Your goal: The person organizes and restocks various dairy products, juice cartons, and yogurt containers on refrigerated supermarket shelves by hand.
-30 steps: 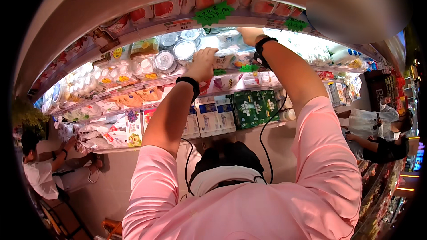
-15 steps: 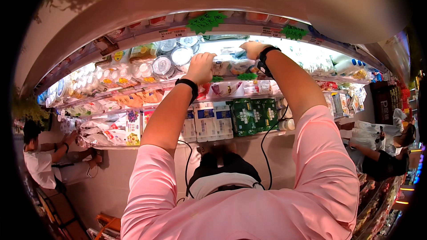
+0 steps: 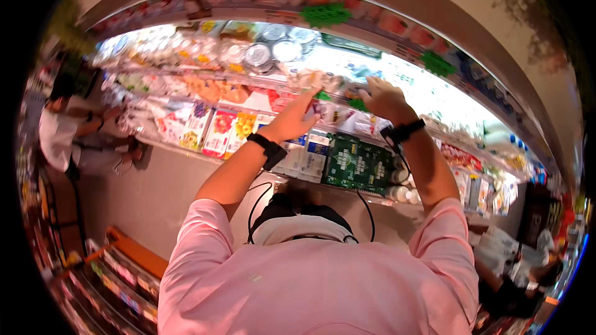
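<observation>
My left hand (image 3: 289, 121) is in front of the lit shelf with its fingers stretched out and nothing held. Its fingertips come up beside small plastic-wrapped packs (image 3: 307, 79) at the shelf's front edge. My right hand (image 3: 386, 100), slightly blurred, is apart from the left, with thumb and fingers spread and nothing seen between them. It is nearest to a green star-shaped tag (image 3: 358, 105) and a wrapped pack behind it. Round clear-lidded tubs (image 3: 287, 51) stand to the left on the same shelf. Below my hands lie green cartons (image 3: 354, 162) and white-and-blue cartons (image 3: 310, 156).
An upper shelf edge with a green tag (image 3: 325, 15) curves overhead. Red and yellow fruit-printed cartons (image 3: 220, 133) fill the lower left. One person (image 3: 57, 130) crouches at the far left; another (image 3: 512, 291) is at the lower right. Black cables (image 3: 372, 217) hang near my body.
Both hands have come back from the shelf toward me, and their fingers have spread. The view has tilted, so the shelves now slope down to the right.
</observation>
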`<state>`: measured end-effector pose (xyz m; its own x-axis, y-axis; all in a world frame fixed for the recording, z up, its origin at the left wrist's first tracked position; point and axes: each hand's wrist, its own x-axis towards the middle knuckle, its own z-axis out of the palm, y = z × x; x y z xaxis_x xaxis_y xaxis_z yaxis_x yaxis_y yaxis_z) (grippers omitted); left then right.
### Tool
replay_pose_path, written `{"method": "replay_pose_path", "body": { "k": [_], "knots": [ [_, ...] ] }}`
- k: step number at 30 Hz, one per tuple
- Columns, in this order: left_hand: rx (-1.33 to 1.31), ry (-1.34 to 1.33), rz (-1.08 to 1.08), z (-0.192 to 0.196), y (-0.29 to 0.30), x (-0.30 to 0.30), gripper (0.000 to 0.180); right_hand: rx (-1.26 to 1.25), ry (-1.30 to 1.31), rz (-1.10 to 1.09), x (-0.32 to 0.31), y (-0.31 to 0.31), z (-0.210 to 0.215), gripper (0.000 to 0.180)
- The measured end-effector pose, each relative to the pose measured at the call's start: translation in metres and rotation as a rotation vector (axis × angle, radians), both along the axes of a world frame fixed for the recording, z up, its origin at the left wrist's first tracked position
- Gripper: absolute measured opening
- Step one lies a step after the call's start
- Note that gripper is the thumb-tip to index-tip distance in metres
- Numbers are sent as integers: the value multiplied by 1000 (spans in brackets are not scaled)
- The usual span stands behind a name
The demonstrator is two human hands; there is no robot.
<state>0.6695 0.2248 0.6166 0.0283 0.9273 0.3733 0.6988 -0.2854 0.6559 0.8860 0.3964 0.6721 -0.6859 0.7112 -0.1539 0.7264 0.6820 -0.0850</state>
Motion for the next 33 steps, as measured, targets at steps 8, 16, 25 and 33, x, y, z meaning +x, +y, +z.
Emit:
{"method": "replay_pose_path", "body": {
  "k": [8,16,25,33],
  "knots": [
    [-376,-825,288,-26,-193,26,45,50,81,63,55,-52,-31,83],
    [-80,-946,506,4,-295,-67,36,-160,448,113,12,-149,-46,81],
    [206,-1497,437,-18,-396,-275,25,-743,726,-80,-166,-283,-40,19],
    [198,-1996,474,-26,-412,-440,10,-856,898,-612,-336,-305,-30,22]
  ]
}}
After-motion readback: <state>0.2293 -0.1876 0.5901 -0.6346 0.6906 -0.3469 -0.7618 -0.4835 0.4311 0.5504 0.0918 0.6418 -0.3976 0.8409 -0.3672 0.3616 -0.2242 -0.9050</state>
